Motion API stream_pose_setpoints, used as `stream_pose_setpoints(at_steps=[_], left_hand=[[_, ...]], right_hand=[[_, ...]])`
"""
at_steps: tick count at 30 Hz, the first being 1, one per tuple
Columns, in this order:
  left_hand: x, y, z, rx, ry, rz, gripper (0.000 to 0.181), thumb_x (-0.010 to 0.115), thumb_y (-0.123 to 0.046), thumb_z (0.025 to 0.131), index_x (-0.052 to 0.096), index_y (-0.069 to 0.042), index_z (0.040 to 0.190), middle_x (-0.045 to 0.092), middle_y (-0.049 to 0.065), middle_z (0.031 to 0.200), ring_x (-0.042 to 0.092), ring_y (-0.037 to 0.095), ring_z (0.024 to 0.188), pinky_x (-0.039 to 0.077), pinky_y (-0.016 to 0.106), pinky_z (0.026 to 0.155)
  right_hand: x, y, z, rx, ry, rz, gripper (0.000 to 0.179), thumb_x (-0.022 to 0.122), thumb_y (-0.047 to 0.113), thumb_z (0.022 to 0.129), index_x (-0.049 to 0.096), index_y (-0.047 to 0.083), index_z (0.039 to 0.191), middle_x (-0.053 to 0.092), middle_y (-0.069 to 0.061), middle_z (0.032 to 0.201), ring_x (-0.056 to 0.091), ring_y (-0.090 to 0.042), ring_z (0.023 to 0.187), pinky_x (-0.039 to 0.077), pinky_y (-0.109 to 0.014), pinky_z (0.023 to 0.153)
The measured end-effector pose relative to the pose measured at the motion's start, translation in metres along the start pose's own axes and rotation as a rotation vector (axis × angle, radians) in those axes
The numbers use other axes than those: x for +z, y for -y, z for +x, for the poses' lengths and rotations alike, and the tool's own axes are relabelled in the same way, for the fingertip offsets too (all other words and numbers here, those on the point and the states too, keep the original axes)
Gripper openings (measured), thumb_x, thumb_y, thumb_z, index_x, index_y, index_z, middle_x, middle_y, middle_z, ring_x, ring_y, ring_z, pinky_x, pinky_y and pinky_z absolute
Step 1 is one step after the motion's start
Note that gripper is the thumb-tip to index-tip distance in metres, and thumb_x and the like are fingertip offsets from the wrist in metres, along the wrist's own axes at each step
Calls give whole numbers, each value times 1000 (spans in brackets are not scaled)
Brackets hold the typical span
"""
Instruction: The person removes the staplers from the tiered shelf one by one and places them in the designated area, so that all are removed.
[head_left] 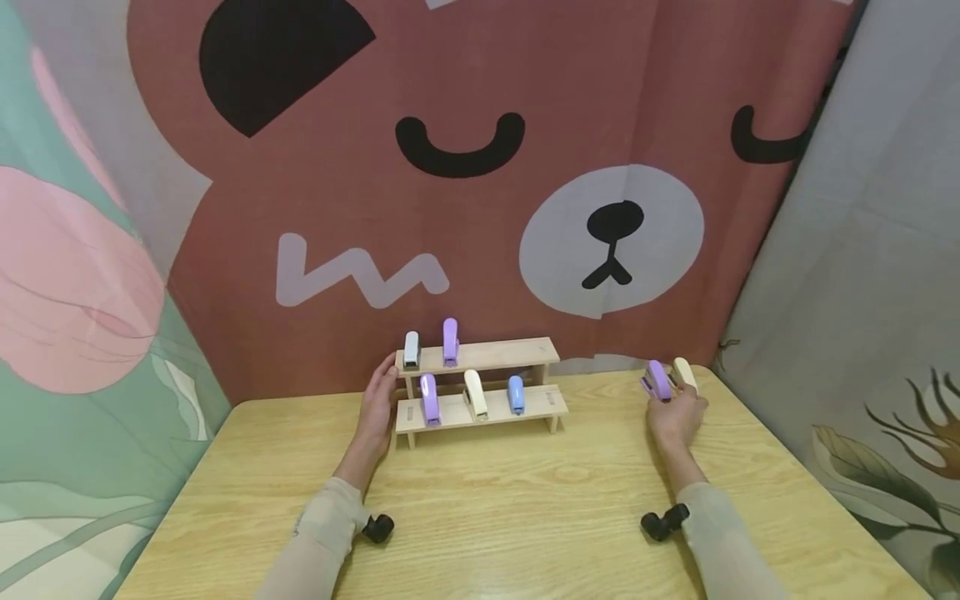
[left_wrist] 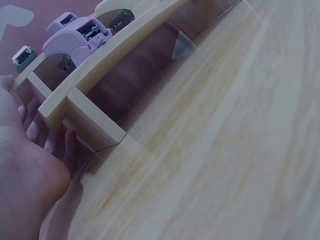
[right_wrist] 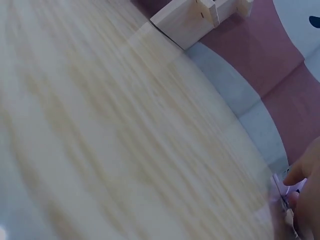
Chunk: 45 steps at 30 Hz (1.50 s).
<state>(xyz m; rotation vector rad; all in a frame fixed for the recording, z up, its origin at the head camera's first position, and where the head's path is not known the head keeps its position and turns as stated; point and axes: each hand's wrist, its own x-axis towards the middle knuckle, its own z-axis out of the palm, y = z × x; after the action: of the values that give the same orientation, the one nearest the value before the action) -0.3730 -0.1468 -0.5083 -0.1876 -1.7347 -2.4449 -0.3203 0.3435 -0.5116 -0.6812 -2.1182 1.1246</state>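
Note:
A two-tier wooden rack [head_left: 498, 360] stands at the back of the table. On its upper tier are a grey stapler [head_left: 412, 350] and a light purple stapler [head_left: 450, 342]. The lower tier carries a purple stapler [head_left: 430, 400], a cream stapler [head_left: 476, 394] and a blue stapler [head_left: 516, 394]. My left hand [head_left: 377, 410] lies along the rack's left end, its fingers extended beside the end supports in the left wrist view. At the far right, my right hand [head_left: 677, 421] grips another purple stapler [head_left: 657, 380], partly cut off in the right wrist view. Close beside that one is a second cream stapler [head_left: 686, 374].
The wooden table [head_left: 480, 508] has rounded back corners. Behind it hangs a curtain [head_left: 480, 208] with a bear print, and patterned cloths flank both sides. A wide stretch of tabletop lies between the rack and my right hand.

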Motion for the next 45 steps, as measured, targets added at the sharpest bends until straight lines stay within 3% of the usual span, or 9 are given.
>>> stream_pose_setpoints(at_steps=[3, 8, 14, 17, 20, 23, 31, 38, 45], left_hand=[[-1, 0, -1, 2, -9, 6, 54, 55, -41, 106, 45, -20, 155, 55, 10, 136, 46, 36, 124, 34, 51, 109], [-12, -5, -4, 16, -25, -26, 54, 57, -39, 106, 46, -18, 154, 56, 10, 132, 44, 39, 124, 29, 56, 111], [-17, -1, -8, 20, -44, -16, 57, 60, -43, 103, 47, -18, 154, 55, 13, 136, 45, 38, 125, 31, 55, 110], [-16, 0, -9, 30, -48, -10, 58, 60, -44, 103, 47, -18, 154, 55, 12, 138, 45, 37, 126, 31, 54, 110], [-15, 3, -10, 42, -47, -2, 58, 58, -46, 103, 47, -19, 154, 54, 13, 139, 44, 38, 127, 31, 56, 110], [-12, 7, -13, 35, -34, 23, 57, 56, -47, 104, 46, -20, 154, 52, 12, 142, 44, 38, 129, 31, 57, 109], [0, 20, -15, 30, -9, 30, 57, 55, -45, 105, 46, -18, 154, 52, 11, 144, 45, 34, 130, 29, 57, 112], [7, 24, -13, 21, -11, -22, 52, 57, -39, 105, 49, -17, 152, 52, 12, 143, 44, 38, 129, 28, 58, 112], [11, 20, -11, 68, -14, -12, 52, 55, -38, 106, 48, -15, 152, 57, 12, 137, 47, 41, 124, 30, 62, 109]], right_hand=[[2, 5, -3, 33, 0, 10, 59, 68, 7, 88, 49, -9, 141, 42, -35, 131, 48, -54, 114, 37, -62, 101], [18, 20, -7, -17, 3, 52, 52, 68, 11, 91, 54, -5, 138, 49, -30, 127, 51, -51, 112, 39, -62, 97], [34, 35, -18, -95, 5, 85, 37, 64, 15, 92, 63, -6, 122, 58, -23, 111, 54, -42, 103, 42, -61, 88], [40, 47, -23, -149, 23, 96, 30, 63, 14, 89, 68, -3, 112, 64, -19, 103, 59, -36, 95, 45, -52, 80], [44, 64, -27, -218, 85, 121, 25, 65, 14, 88, 73, -1, 107, 70, -16, 95, 64, -32, 85, 48, -39, 70], [43, 78, -35, -234, 170, 149, 20, 67, 17, 91, 75, 3, 102, 72, -13, 91, 65, -27, 80, 48, -30, 63], [26, 98, -55, -212, 377, 218, 27, 70, 32, 97, 75, 7, 105, 71, -12, 97, 63, -22, 83, 51, -33, 68], [21, 109, -68, -233, 450, 240, 24, 69, 30, 97, 76, 8, 105, 71, -14, 95, 64, -22, 82, 50, -30, 68], [20, 126, -80, -269, 474, 277, 26, 70, 30, 97, 76, 7, 105, 71, -10, 92, 64, -23, 82, 51, -30, 69]])
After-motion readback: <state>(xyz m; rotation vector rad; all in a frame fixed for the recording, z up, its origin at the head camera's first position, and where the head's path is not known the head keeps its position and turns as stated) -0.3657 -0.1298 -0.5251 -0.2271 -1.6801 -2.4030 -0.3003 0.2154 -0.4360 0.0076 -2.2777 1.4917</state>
